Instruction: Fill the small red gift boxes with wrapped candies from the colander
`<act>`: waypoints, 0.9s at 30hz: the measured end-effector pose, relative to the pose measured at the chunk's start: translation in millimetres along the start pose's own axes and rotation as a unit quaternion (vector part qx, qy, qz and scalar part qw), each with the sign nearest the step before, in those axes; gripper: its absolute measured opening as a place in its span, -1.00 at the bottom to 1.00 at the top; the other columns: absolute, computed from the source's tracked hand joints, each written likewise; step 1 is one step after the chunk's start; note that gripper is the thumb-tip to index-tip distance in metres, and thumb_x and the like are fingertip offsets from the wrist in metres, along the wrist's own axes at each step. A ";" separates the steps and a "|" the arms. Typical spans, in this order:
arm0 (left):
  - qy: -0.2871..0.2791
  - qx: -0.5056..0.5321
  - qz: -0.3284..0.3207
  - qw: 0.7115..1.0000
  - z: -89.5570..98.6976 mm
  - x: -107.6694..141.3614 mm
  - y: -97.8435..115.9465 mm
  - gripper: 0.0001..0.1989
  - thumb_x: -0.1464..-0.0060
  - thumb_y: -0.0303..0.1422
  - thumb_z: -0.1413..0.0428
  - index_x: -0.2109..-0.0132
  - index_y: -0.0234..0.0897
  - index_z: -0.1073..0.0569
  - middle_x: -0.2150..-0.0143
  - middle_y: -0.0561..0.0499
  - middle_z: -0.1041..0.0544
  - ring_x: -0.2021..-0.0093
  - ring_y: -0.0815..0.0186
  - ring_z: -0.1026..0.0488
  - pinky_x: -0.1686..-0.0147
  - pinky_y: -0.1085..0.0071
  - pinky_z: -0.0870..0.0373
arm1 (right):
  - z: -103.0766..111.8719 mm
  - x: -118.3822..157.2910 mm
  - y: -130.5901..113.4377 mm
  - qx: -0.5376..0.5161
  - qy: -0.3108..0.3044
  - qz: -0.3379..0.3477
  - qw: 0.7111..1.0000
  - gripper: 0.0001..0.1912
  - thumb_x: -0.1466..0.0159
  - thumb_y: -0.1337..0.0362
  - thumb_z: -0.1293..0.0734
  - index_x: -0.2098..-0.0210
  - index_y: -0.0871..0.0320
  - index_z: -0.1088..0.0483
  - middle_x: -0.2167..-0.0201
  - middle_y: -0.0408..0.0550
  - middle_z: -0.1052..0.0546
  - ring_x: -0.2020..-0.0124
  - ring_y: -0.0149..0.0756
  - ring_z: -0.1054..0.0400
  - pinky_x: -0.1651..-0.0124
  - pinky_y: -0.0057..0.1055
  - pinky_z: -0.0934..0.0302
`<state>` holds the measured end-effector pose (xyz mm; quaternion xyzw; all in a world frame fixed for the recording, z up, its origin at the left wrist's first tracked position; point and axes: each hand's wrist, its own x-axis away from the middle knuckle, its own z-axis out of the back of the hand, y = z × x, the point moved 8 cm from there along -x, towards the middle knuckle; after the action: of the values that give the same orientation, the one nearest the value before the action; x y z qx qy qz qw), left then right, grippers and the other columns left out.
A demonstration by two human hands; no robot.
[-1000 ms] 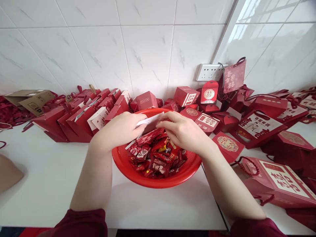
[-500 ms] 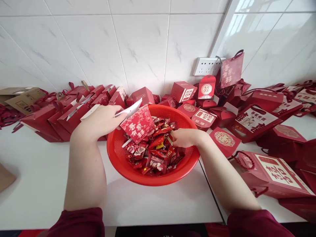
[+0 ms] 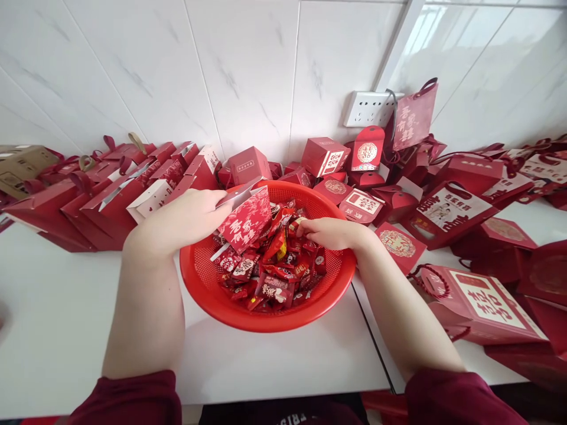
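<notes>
A red plastic basket (image 3: 319,313) stands on the table in front of me, with wrapped candies (image 3: 277,286) heaped inside. My left hand (image 3: 190,215) is closed on the upper edge of a small red paper gift box (image 3: 245,219) with white characters, tilted over the basket's left part with its top flaps up. A white stick (image 3: 220,252) lies under the box's lower corner. Reaching into the basket from the right, my right hand (image 3: 325,232) has its fingers pinched on a light-coloured wrapped candy (image 3: 296,225); the fingertips are partly hidden among the candies.
Red gift bags (image 3: 100,206) stand in a row along the wall at left, by a brown cardboard box (image 3: 22,171). Several red gift boxes (image 3: 325,156) crowd the back and right, including a larger handled box (image 3: 482,304). A white socket strip (image 3: 370,109) is on the tiled wall.
My right fingers have moved slightly up and left among the candies, which have shifted a little. The view has turned slightly; my left hand still holds the gift box.
</notes>
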<state>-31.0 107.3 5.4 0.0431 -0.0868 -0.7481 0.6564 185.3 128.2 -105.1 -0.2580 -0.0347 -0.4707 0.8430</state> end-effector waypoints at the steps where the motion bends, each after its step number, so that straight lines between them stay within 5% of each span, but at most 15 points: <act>1: 0.000 0.000 0.000 1.000 -0.4 0.2 0.0 -0.46 -0.28 0.07 0.20 0.47 -0.20 -0.31 0.42 -0.02 -0.54 0.45 0.18 -0.45 0.54 0.35 -0.17 | -0.5 -0.3 -1.4 0.000 -0.004 0.008 1.000 -0.58 -0.30 0.44 -0.14 -0.08 0.12 -0.43 -0.09 0.00 -0.54 -0.02 -0.16 -0.45 -0.05 -0.34 -0.30; 19: 0.005 0.007 -0.016 1.000 -1.7 3.1 6.3 -0.47 -0.27 0.11 0.18 0.23 -0.13 -0.51 0.31 0.01 -0.61 0.33 0.14 -0.52 0.39 0.34 -0.27 | -19.4 -8.2 -1.3 0.091 -0.070 -0.002 0.993 -0.48 -0.23 0.45 -0.18 -0.15 0.15 -0.46 -0.06 0.09 -0.56 -0.02 -0.06 -0.46 -0.03 -0.24 -0.30; 27: 0.012 0.020 -0.024 0.999 -7.2 0.6 8.2 -0.49 -0.29 0.05 0.21 0.17 -0.14 -0.51 0.19 -0.02 -0.63 0.24 0.11 -0.54 0.29 0.32 -0.33 | -25.6 -5.0 -11.2 0.072 -0.120 0.049 0.989 -0.61 -0.25 0.39 -0.21 0.04 0.08 -0.57 0.09 -0.03 -0.62 0.10 -0.15 -0.49 0.04 -0.29 -0.31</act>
<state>-21.8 105.1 -0.1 0.0678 -0.0928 -0.7610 0.6384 168.8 115.4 -124.3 -0.2527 -0.1569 -0.3910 0.8710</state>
